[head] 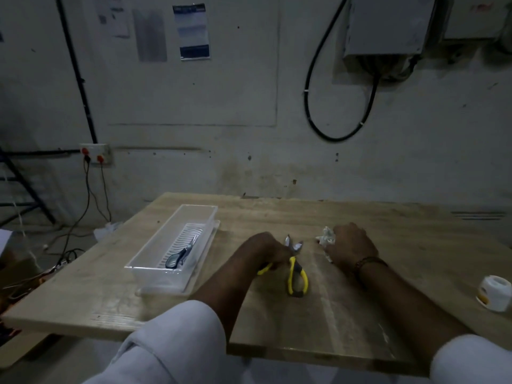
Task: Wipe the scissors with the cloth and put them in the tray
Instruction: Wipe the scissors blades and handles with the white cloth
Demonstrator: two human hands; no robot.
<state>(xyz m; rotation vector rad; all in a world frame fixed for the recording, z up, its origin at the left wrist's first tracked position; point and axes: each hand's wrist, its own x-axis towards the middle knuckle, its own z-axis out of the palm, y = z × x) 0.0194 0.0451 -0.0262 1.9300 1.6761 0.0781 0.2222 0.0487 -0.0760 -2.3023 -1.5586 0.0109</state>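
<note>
Tray [144, 266] lies left of the scissors [295, 261]. My left hand [266, 249] has its grip pinching one yellow handle, blades spread, pointing away. Right hand [350, 243], right of the scissors and near the blades, balls the cloth [327, 236].

The room was dim and grey, the light weak and flat, so the wooden table [277, 217] threw hardly any shadow. A faint sheen lay on its near edge. Beyond the table the wall went murky. Towards the corners everything darkened and bent, and the white sleeves nearest the table's front blurred.
</note>
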